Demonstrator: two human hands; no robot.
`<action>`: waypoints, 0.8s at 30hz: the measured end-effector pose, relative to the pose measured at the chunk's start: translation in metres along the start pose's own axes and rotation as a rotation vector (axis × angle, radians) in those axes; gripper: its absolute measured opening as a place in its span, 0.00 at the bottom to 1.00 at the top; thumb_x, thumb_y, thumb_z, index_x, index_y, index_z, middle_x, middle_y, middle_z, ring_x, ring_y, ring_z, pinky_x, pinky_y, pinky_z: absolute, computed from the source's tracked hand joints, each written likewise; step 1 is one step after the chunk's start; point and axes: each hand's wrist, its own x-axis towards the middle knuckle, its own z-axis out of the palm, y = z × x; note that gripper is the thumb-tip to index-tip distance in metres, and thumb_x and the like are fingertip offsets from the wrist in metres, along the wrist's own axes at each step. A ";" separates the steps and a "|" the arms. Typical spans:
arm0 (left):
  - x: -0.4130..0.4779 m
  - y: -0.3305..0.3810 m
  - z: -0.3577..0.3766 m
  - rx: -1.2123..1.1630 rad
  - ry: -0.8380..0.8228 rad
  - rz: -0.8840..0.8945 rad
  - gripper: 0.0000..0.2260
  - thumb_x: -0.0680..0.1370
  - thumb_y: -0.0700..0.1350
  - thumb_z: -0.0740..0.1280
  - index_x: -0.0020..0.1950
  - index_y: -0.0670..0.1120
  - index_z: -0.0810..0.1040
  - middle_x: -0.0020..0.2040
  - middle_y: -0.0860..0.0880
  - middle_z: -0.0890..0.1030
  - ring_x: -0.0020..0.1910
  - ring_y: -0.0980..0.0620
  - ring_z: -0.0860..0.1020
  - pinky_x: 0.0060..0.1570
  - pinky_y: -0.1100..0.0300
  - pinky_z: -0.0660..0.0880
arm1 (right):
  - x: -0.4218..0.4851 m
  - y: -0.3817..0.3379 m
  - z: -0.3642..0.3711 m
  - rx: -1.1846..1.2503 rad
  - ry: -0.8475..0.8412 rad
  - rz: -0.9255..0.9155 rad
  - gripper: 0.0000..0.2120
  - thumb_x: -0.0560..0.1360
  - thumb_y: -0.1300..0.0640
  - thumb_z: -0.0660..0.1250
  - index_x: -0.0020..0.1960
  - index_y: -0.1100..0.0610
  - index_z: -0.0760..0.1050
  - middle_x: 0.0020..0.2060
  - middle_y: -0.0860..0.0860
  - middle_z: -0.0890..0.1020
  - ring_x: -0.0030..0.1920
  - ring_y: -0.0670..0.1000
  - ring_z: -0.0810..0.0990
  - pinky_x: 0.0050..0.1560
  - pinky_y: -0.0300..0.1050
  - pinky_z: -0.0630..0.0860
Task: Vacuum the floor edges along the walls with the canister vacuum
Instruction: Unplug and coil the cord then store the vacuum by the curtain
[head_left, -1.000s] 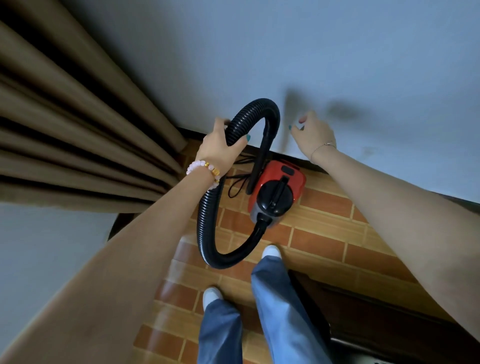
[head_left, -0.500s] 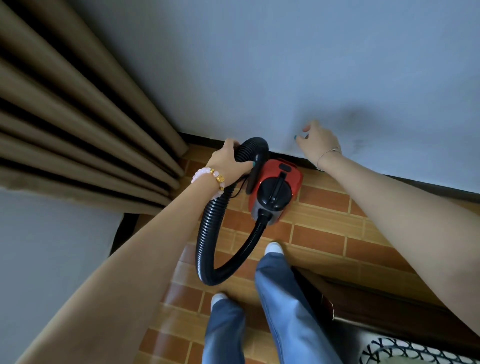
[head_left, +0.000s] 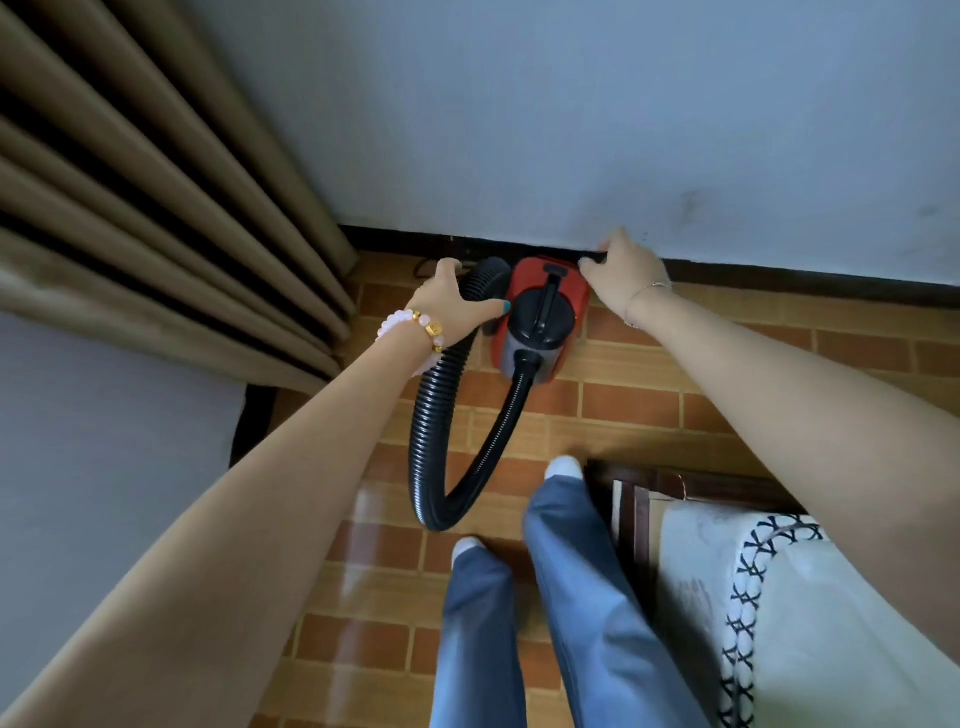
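My left hand (head_left: 452, 306) wraps the hose (head_left: 434, 415); the canister vacuum (head_left: 540, 317) sits at the far edge of the floor (head_left: 649, 410), by the skirting (head_left: 779, 275). What my right hand (head_left: 623, 275) holds there, I cannot tell. I'd guide the hose end low along that edge.

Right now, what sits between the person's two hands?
The red canister vacuum lies between the left hand, which grips the hose, and the right hand. The head view shows it.
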 end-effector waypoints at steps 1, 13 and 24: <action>-0.005 -0.004 0.005 0.016 -0.027 -0.006 0.35 0.74 0.54 0.69 0.74 0.44 0.56 0.63 0.43 0.73 0.49 0.49 0.73 0.45 0.58 0.69 | -0.006 0.001 0.004 0.002 -0.011 0.001 0.18 0.78 0.49 0.58 0.64 0.57 0.68 0.55 0.57 0.79 0.54 0.60 0.77 0.47 0.46 0.69; -0.034 -0.045 0.043 0.036 -0.116 -0.371 0.27 0.73 0.54 0.67 0.66 0.42 0.65 0.56 0.42 0.76 0.50 0.41 0.76 0.50 0.50 0.75 | -0.045 0.023 0.048 0.074 -0.136 0.026 0.16 0.78 0.51 0.58 0.63 0.56 0.69 0.53 0.55 0.79 0.50 0.59 0.79 0.44 0.45 0.72; 0.002 0.002 0.020 -0.220 0.127 -0.361 0.19 0.75 0.54 0.64 0.55 0.39 0.71 0.36 0.46 0.72 0.37 0.45 0.73 0.40 0.55 0.69 | -0.012 0.001 0.038 0.439 -0.303 0.006 0.06 0.78 0.54 0.57 0.52 0.52 0.72 0.47 0.54 0.83 0.49 0.55 0.82 0.52 0.52 0.78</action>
